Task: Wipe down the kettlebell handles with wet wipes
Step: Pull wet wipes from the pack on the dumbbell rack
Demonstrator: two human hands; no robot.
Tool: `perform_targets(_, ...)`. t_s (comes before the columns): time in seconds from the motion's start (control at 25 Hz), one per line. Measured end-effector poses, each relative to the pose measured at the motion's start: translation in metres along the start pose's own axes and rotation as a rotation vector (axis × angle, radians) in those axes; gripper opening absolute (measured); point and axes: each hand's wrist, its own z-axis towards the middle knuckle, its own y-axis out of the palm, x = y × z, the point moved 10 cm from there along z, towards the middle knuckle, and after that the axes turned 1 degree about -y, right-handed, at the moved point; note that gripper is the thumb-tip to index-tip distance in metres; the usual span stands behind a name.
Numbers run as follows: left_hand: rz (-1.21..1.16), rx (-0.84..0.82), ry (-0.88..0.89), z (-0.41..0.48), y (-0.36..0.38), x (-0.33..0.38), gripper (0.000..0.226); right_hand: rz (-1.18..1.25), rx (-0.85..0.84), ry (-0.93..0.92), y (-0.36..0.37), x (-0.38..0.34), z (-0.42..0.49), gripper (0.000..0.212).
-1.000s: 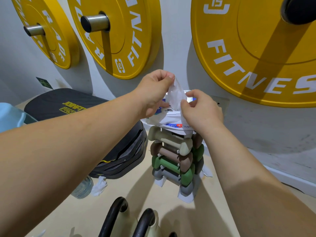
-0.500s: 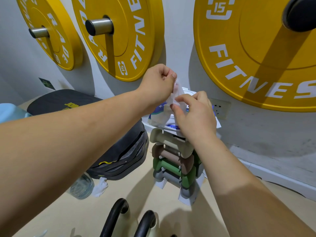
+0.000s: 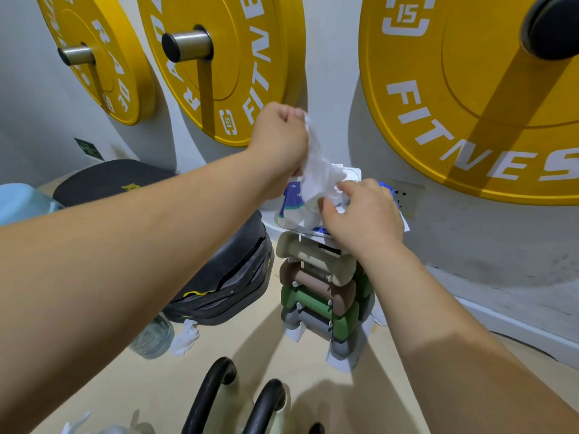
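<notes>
Both bare forearms reach forward, the left hand (image 3: 279, 136) raised in a closed fist, the right hand (image 3: 365, 214) lower, fingers pinched together.

Wet wipe (image 3: 316, 170): white, crumpled, stretched upward from its pack. Wipe pack (image 3: 293, 203): white with blue print, flip lid open at rear, lying flat atop the dumbbell rack. Two kettlebell handles (image 3: 206, 399), black, looped, upright, side by side at bottom edge of frame; pale bodies mostly cut off.

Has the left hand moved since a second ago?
Yes. The left hand has risen, drawing the white wet wipe up from the pack.
</notes>
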Motion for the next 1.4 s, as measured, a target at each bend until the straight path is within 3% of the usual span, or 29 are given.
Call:
perform_targets(0.08, -0.022, -0.041, -0.077, -0.016, -0.01, -0.018, 0.021, 0.006, 0.008, -0.015, -0.005, -0.001, 0.002, 0.055)
perform_targets(0.24, -0.131, -0.118, -0.225, -0.055, -0.04, -0.032, 0.018, 0.275, 0.07, -0.185, -0.033, -0.04, -0.026, 0.066)
perform_targets(0.32, -0.149, -0.178, -0.255, -0.087, -0.055, -0.039, 0.018, 0.445, -0.007, -0.225, -0.042, -0.062, -0.046, 0.063)
perform_targets(0.44, -0.149, -0.241, -0.313, -0.137, -0.084, -0.046, 0.015, 0.755, -0.311, -0.016, -0.029, -0.068, -0.078, 0.059)
perform_targets(0.56, -0.06, -0.212, -0.35, -0.183, -0.115, -0.063, 0.012, 0.957, -0.907, 0.228, 0.006, -0.07, -0.145, 0.061)
perform_targets(0.6, -0.028, -0.216, -0.345, -0.196, -0.119, -0.072, 0.012, 0.963, -1.038, 0.233, 0.01, -0.073, -0.164, 0.052)
perform_targets(0.68, 0.007, -0.242, -0.342, -0.217, -0.119, -0.089, 0.012, 0.913, -1.137, 0.143, 0.017, -0.078, -0.189, 0.038)
perform_targets(0.76, 0.009, -0.25, -0.348, -0.223, -0.117, -0.101, 0.012, 0.84, -1.134, 0.05, 0.029, -0.086, -0.204, 0.024)
perform_targets(0.88, -0.005, -0.26, -0.385, -0.214, -0.115, -0.108, 0.02, 0.872, -1.077, 0.084, 0.045, -0.086, -0.207, 0.011)
perform_targets(1.04, -0.155, -0.332, -0.529, -0.207, -0.105, -0.137, 0.05, 0.922, -0.928, 0.183, 0.062, -0.065, -0.188, 0.018)
perform_targets(1.16, -0.285, -0.552, -0.679, -0.212, -0.082, -0.154, 0.074, 0.945, -0.91, 0.245, 0.076, -0.06, -0.184, 0.033)
perform_targets(1.2, -0.258, -0.629, -0.685, -0.216, -0.077, -0.155, 0.073, 0.944, -0.892, 0.255, 0.079, -0.059, -0.182, 0.034)
perform_targets(1.32, -0.09, -0.698, -0.709, -0.227, -0.077, -0.165, 0.043, 0.888, -0.791, 0.26, 0.081, -0.058, -0.169, 0.023)
perform_targets(1.4, -0.077, -0.711, -0.763, -0.236, -0.078, -0.169, 0.041, 0.839, -0.701, 0.265, 0.08, -0.054, -0.161, 0.028)
